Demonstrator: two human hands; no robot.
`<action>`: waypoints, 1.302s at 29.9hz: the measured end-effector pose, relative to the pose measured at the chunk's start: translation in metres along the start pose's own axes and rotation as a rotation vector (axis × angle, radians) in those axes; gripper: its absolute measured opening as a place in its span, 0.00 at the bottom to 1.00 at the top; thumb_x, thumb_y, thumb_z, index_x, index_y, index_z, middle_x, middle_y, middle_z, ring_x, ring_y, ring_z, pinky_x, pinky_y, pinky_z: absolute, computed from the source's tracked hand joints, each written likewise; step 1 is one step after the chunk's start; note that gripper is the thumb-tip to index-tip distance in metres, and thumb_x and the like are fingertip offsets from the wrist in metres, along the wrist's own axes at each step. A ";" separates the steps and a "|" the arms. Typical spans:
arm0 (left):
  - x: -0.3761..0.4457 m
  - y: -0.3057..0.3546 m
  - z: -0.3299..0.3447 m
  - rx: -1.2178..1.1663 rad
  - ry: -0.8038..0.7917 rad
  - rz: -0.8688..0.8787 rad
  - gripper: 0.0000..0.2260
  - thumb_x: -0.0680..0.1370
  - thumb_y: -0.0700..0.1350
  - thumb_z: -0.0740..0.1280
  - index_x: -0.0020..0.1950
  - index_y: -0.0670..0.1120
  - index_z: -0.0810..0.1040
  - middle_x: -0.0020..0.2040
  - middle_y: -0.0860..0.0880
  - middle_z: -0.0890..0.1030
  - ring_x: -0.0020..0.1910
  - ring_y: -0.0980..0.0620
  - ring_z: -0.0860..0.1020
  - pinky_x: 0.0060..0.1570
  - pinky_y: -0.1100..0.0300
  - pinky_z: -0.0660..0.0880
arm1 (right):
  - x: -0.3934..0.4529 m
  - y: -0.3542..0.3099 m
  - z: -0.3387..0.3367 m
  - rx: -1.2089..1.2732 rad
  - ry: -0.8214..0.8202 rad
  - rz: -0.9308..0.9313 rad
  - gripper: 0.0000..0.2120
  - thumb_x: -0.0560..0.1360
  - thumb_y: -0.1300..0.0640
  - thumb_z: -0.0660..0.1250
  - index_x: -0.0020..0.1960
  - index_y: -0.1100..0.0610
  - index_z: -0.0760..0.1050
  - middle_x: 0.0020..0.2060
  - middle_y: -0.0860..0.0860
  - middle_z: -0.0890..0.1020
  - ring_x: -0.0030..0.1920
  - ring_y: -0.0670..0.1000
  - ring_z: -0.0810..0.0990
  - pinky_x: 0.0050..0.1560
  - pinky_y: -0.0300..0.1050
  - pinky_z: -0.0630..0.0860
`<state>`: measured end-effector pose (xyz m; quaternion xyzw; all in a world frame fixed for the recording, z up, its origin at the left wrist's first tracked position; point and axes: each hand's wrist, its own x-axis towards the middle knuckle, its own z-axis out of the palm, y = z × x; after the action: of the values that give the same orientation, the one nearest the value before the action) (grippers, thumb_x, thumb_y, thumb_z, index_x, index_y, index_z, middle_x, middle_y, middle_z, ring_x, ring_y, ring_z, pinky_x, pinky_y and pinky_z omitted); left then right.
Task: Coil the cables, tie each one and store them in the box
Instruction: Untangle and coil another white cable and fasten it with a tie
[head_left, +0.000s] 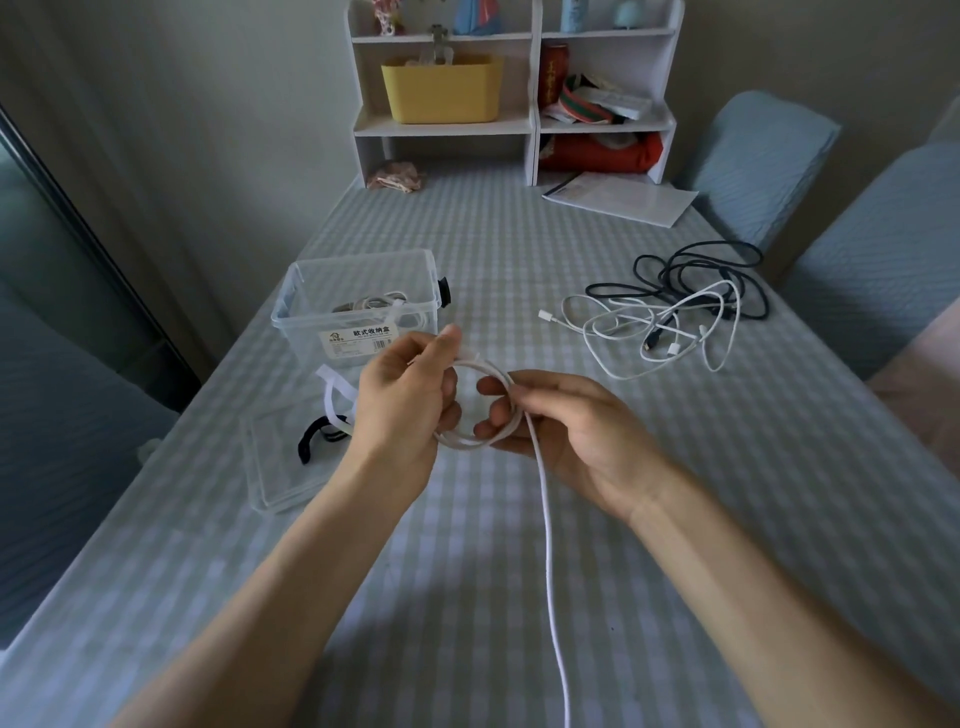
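Both my hands hold a white cable (545, 499) above the middle of the table, partly wound into a small loop. My left hand (410, 400) pinches the loop's left side and top. My right hand (561, 431) grips its right side, and the loose tail runs down past the bottom edge of the view. The clear plastic box (358, 291) stands behind my left hand with coiled cables inside. White and black tie straps (332, 415) lie left of my left hand. A tangle of white and black cables (675, 306) lies at the right.
The box's clear lid (280, 467) lies flat near the table's left edge. A white shelf unit (519, 88) with a yellow bin stands at the far end, papers (623, 197) before it. Two blue-covered chairs (883, 249) stand along the right side.
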<state>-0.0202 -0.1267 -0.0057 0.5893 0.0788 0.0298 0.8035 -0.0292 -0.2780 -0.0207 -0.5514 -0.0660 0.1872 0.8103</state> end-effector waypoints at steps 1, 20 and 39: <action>0.000 0.001 0.000 -0.030 -0.006 -0.022 0.15 0.81 0.43 0.66 0.35 0.46 0.69 0.26 0.50 0.64 0.23 0.56 0.60 0.22 0.64 0.60 | 0.000 -0.002 0.000 0.014 0.002 -0.012 0.12 0.80 0.65 0.58 0.55 0.68 0.79 0.34 0.54 0.81 0.39 0.52 0.83 0.52 0.49 0.82; 0.008 0.009 -0.007 -0.264 0.244 -0.091 0.10 0.81 0.41 0.65 0.40 0.46 0.74 0.27 0.52 0.65 0.22 0.58 0.59 0.19 0.66 0.57 | 0.003 -0.003 -0.003 -0.069 0.237 0.015 0.09 0.80 0.62 0.63 0.47 0.62 0.81 0.29 0.51 0.77 0.22 0.45 0.70 0.23 0.37 0.69; -0.002 -0.006 0.009 -0.299 0.284 -0.099 0.10 0.83 0.44 0.63 0.42 0.46 0.71 0.25 0.53 0.66 0.22 0.57 0.62 0.24 0.63 0.62 | 0.004 0.020 0.015 -0.303 0.239 -0.076 0.07 0.81 0.57 0.64 0.53 0.59 0.80 0.35 0.56 0.75 0.28 0.46 0.70 0.25 0.37 0.66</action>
<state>-0.0210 -0.1375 -0.0089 0.4487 0.2147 0.0845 0.8634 -0.0353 -0.2571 -0.0338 -0.6826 -0.0175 0.0778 0.7264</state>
